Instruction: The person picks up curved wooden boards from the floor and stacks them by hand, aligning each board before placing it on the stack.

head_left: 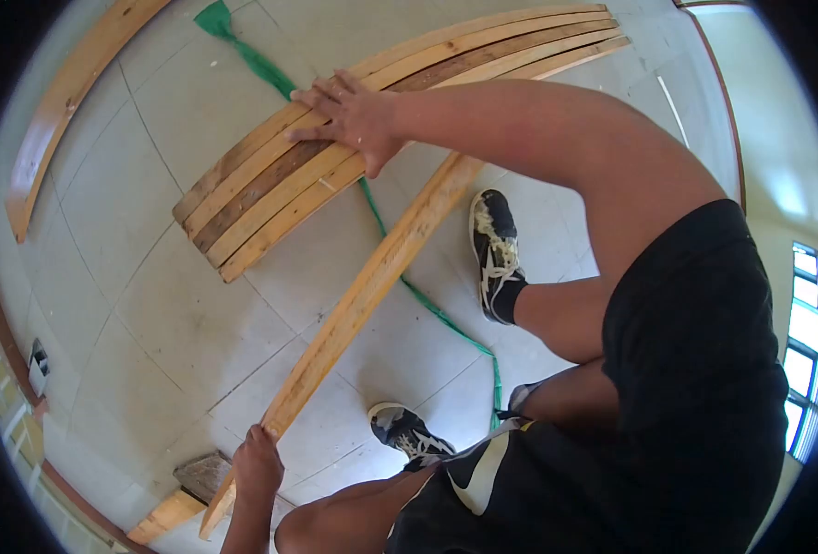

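My left hand (258, 463) is wrapped around a long wooden plank (344, 319) near its lower end. The plank slants up across the floor, and its far end passes under my right forearm. My right hand (358, 120) lies with fingers spread on a row of wooden planks (270, 189), several of them side by side, one darker than the others. A green plastic strip (252, 60) runs beneath this row and comes out on the near side, trailing towards my feet. The far end of the held plank is hidden by my arm.
Another wooden plank (63, 115) lies at the upper left. A wood block (204, 475) and a short board (164, 517) sit by the lower-left wall. My shoes (494, 249) stand on the tiled floor (150, 360) close to the held plank. Windows (801, 360) are at the right.
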The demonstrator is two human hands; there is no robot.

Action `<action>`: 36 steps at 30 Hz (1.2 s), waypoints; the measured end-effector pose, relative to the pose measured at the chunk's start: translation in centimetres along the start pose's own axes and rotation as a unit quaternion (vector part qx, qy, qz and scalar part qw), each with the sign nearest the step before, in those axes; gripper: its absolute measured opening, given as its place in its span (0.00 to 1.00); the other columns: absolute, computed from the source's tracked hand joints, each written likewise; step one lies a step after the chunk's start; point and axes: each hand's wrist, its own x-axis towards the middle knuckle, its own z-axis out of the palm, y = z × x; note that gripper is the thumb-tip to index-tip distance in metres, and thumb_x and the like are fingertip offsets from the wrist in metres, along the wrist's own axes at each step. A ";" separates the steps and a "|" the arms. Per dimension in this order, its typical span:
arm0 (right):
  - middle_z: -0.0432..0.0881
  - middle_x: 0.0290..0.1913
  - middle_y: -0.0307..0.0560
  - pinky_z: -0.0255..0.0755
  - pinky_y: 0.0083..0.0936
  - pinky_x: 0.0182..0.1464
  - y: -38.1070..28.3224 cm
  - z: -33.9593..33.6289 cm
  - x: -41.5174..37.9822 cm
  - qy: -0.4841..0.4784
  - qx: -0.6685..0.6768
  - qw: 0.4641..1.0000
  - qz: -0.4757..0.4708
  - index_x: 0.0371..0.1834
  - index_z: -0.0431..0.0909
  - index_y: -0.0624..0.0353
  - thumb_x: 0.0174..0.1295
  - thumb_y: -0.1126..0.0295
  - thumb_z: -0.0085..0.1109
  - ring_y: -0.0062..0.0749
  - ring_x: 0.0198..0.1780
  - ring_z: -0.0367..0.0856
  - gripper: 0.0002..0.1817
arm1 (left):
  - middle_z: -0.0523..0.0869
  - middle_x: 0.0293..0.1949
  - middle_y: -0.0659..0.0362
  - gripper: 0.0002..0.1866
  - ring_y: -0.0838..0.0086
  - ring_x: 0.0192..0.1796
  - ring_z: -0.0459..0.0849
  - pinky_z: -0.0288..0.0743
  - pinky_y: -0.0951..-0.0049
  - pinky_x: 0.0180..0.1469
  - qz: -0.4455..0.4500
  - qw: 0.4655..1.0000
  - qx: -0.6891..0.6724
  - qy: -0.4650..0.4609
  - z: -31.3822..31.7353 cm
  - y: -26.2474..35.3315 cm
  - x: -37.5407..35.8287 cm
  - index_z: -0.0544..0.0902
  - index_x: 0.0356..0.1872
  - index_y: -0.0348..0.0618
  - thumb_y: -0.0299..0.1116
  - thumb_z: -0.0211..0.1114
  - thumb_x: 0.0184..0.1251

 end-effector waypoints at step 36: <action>0.47 0.74 0.63 0.32 0.67 0.71 2.9 2.9 -0.4 0.156 0.215 0.961 -0.083 0.72 0.58 0.34 0.35 0.48 0.72 0.60 0.75 0.42 0.53 | 0.80 0.48 0.49 0.17 0.58 0.52 0.78 0.72 0.59 0.53 0.332 0.861 -0.296 0.248 -8.4 43.1 28.8 0.76 0.52 0.40 0.31 0.62 0.63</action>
